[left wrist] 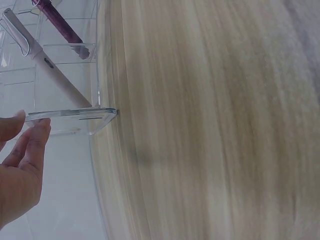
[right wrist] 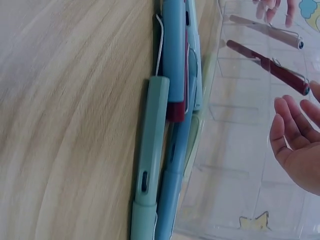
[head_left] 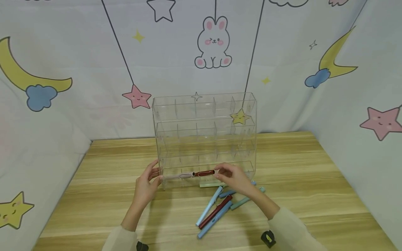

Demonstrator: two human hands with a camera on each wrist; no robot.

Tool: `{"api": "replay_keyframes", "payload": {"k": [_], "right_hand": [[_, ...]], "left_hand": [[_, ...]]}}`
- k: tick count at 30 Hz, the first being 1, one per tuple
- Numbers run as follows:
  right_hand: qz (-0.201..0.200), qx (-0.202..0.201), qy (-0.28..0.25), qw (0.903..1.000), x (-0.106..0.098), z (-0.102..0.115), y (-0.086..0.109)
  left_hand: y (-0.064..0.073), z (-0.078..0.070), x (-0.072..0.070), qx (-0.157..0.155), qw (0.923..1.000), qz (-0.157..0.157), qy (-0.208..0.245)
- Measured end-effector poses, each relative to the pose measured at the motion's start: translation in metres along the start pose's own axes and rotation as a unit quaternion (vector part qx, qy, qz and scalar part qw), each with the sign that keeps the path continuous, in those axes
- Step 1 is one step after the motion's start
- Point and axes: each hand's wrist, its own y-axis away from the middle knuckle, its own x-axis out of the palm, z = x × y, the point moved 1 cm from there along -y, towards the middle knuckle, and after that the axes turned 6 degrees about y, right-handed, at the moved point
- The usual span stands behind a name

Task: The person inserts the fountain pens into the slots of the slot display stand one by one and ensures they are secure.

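A clear plastic pen organizer (head_left: 205,150) with several tiers stands at the back of the table. My left hand (head_left: 147,181) grips its left side panel, thumb and fingertips at the panel's edge (left wrist: 75,113). A pale greyish-pink pen (head_left: 185,175) and a dark red pen (head_left: 205,173) lie slanted in the front tier, caps toward the right. My right hand (head_left: 233,177) is at the cap end of that dark red pen, fingers loosely bent. In the right wrist view its fingertips are close to the cap; whether they touch it cannot be told.
Before the organizer lie a light blue pen (head_left: 208,206), another dark red pen (head_left: 216,211), a blue pen (head_left: 215,220), a second blue pen (head_left: 227,194), a green pen (head_left: 246,202) and a pale green pen (head_left: 207,185). A printed cloth (head_left: 176,69) hangs behind the wooden table (head_left: 110,184).
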Motion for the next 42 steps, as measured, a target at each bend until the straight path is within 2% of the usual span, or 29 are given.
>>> {"api": "replay_keyframes", "payload": {"k": [6, 17, 21, 24, 27, 33, 42], "right_hand": [[0.03, -0.008, 0.022, 0.9993, -0.017, -0.009, 0.009], [0.086, -0.038, 0.067, 0.9933, -0.061, -0.046, 0.041], [0.109, -0.026, 0.087, 0.9899, -0.074, -0.057, 0.054], [0.12, -0.002, 0.096, 0.9881, -0.08, -0.065, 0.063], [0.116, 0.01, 0.115, 0.9865, -0.081, -0.074, 0.069], [0.074, 0.01, 0.172, 0.9823, -0.073, -0.09, 0.079], [0.053, -0.009, 0.183, 0.9816, -0.065, -0.101, 0.084]], "left_hand": [[0.0, 0.0, -0.001, -0.005, 1.0, -0.001, -0.003], [0.0, -0.001, -0.001, -0.007, 0.9999, 0.003, -0.007], [0.001, -0.001, -0.002, 0.008, 0.9999, 0.002, -0.012], [0.001, -0.001, -0.002, 0.024, 0.9996, 0.0, -0.013], [0.001, -0.002, -0.002, 0.028, 0.9996, 0.003, -0.009], [0.002, -0.003, -0.002, 0.021, 0.9997, 0.01, 0.001], [0.001, -0.002, -0.001, 0.019, 0.9998, 0.007, 0.008]]}}
